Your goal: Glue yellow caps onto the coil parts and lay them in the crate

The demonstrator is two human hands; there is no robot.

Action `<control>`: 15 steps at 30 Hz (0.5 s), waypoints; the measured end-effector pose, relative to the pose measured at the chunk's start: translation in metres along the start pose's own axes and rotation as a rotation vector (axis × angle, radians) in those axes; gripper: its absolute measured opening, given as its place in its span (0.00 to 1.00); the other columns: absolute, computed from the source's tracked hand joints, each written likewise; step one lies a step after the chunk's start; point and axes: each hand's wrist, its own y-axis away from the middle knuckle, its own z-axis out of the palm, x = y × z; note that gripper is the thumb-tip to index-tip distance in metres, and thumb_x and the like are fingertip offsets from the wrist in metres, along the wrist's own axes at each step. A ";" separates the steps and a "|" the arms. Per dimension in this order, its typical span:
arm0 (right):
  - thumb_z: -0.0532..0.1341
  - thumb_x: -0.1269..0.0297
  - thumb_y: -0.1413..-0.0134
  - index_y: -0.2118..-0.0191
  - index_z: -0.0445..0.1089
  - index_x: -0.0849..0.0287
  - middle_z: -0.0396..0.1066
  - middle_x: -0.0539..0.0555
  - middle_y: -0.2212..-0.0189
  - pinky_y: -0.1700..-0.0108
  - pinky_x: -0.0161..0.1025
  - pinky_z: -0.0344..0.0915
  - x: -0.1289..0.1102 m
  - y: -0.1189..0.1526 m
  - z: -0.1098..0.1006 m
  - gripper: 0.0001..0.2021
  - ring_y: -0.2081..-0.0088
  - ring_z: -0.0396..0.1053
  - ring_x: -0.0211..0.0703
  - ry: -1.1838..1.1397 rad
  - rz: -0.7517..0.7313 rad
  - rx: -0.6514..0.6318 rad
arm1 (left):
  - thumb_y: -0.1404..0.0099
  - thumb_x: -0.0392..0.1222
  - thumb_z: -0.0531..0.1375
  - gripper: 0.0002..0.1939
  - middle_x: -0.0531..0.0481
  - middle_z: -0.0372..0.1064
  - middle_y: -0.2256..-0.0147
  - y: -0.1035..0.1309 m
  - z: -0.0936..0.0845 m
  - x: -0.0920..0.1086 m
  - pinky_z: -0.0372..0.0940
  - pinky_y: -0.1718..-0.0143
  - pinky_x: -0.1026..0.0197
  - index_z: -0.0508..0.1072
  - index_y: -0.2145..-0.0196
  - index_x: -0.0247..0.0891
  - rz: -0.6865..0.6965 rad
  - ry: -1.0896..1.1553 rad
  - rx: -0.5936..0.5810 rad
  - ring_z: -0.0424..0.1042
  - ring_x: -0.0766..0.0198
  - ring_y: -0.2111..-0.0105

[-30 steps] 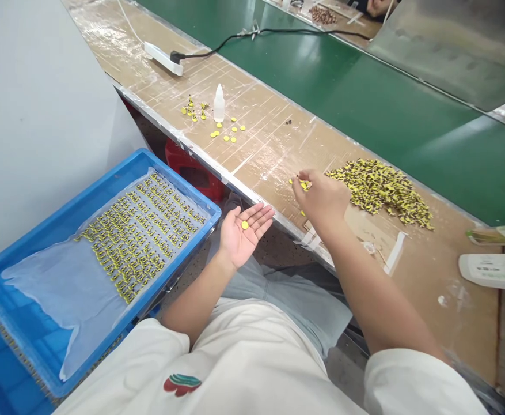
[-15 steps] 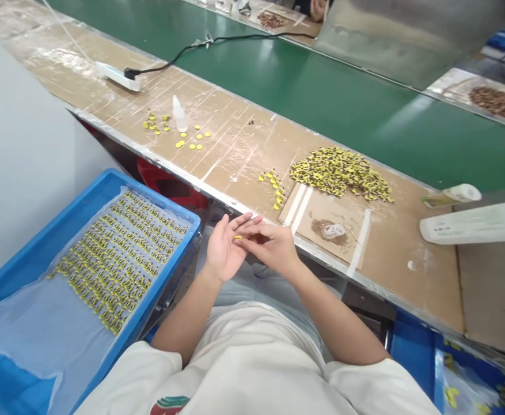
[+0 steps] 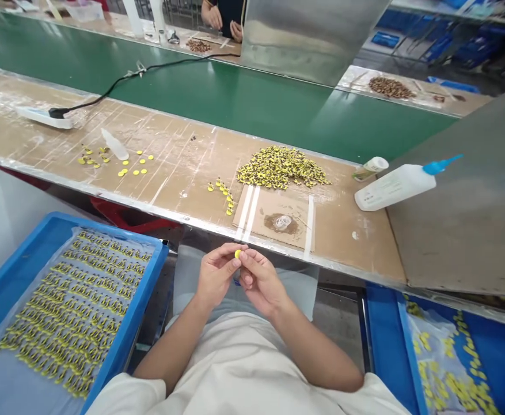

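Note:
Between the fingertips of both hands is a small round yellow disc, held above my lap just short of the table edge. My left hand is closed, thumb and fingers pinching the disc from its left side. From the other side my right hand pinches it as well, the remaining fingers curled under. Beyond the hands, a cardboard pad taped to the table carries a small clear dish in a brown stain. Several small yellow-and-dark pieces stand in a row left of the pad.
A heap of yellow-and-dark pieces lies behind the pad. A blue tray at left holds rows of pieces on cloth. White bottle lies tilted at right. A blue bin stands lower right. Across the green belt are a co-worker's hands.
Before, my left palm was open with the disc by its fingers; now both hands pinch the disc. The camera view has turned to the right.

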 end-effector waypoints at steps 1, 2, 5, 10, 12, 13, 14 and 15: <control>0.73 0.61 0.59 0.69 0.72 0.59 0.67 0.44 0.80 0.86 0.25 0.51 -0.003 0.002 -0.002 0.12 0.85 0.53 0.24 0.016 -0.005 0.000 | 0.51 0.33 0.70 0.12 0.46 0.76 0.61 -0.001 0.002 -0.001 0.67 0.51 0.59 0.79 0.66 0.39 -0.003 0.006 -0.002 0.74 0.60 0.56; 0.72 0.60 0.59 0.69 0.72 0.59 0.68 0.45 0.80 0.86 0.25 0.51 -0.005 0.004 -0.005 0.12 0.85 0.55 0.25 0.043 -0.014 -0.003 | 0.51 0.34 0.70 0.12 0.46 0.76 0.62 -0.001 0.005 -0.003 0.67 0.51 0.59 0.79 0.66 0.39 -0.008 0.012 -0.007 0.74 0.59 0.56; 0.70 0.55 0.56 0.68 0.73 0.58 0.73 0.50 0.75 0.84 0.27 0.56 -0.018 0.011 -0.016 0.13 0.84 0.63 0.29 0.226 -0.073 -0.024 | 0.49 0.36 0.69 0.12 0.48 0.76 0.63 -0.005 0.010 -0.005 0.70 0.55 0.58 0.78 0.64 0.40 -0.035 0.057 -0.043 0.74 0.60 0.57; 0.67 0.53 0.52 0.64 0.75 0.58 0.77 0.55 0.71 0.75 0.36 0.67 -0.077 -0.001 -0.057 0.14 0.77 0.70 0.39 0.737 -0.634 0.229 | 0.44 0.40 0.67 0.11 0.51 0.73 0.66 -0.015 0.016 -0.003 0.70 0.54 0.57 0.76 0.62 0.40 -0.054 0.211 -0.029 0.74 0.67 0.64; 0.66 0.52 0.52 0.62 0.76 0.58 0.77 0.55 0.70 0.68 0.40 0.68 -0.114 -0.026 -0.080 0.16 0.72 0.71 0.42 1.002 -0.926 0.446 | 0.44 0.40 0.67 0.11 0.52 0.72 0.66 -0.019 0.016 -0.002 0.71 0.55 0.60 0.75 0.62 0.39 -0.094 0.254 -0.003 0.74 0.68 0.64; 0.65 0.51 0.51 0.60 0.76 0.56 0.77 0.54 0.69 0.65 0.41 0.68 -0.132 -0.043 -0.091 0.17 0.71 0.72 0.43 1.157 -0.970 0.511 | 0.44 0.40 0.67 0.11 0.52 0.72 0.66 -0.020 0.017 -0.001 0.71 0.56 0.62 0.75 0.62 0.39 -0.113 0.275 0.006 0.74 0.69 0.64; 0.63 0.50 0.50 0.58 0.76 0.56 0.76 0.53 0.69 0.63 0.43 0.68 -0.150 -0.060 -0.101 0.17 0.70 0.72 0.44 1.292 -0.972 0.541 | 0.44 0.39 0.67 0.11 0.52 0.72 0.65 -0.021 0.017 -0.001 0.71 0.56 0.63 0.75 0.62 0.39 -0.128 0.295 0.015 0.74 0.70 0.64; 0.62 0.50 0.49 0.56 0.75 0.55 0.76 0.53 0.70 0.61 0.43 0.67 -0.166 -0.078 -0.111 0.18 0.69 0.72 0.45 1.421 -0.960 0.555 | 0.43 0.38 0.67 0.10 0.52 0.72 0.64 -0.022 0.018 -0.002 0.71 0.56 0.64 0.75 0.62 0.39 -0.140 0.311 0.024 0.74 0.70 0.64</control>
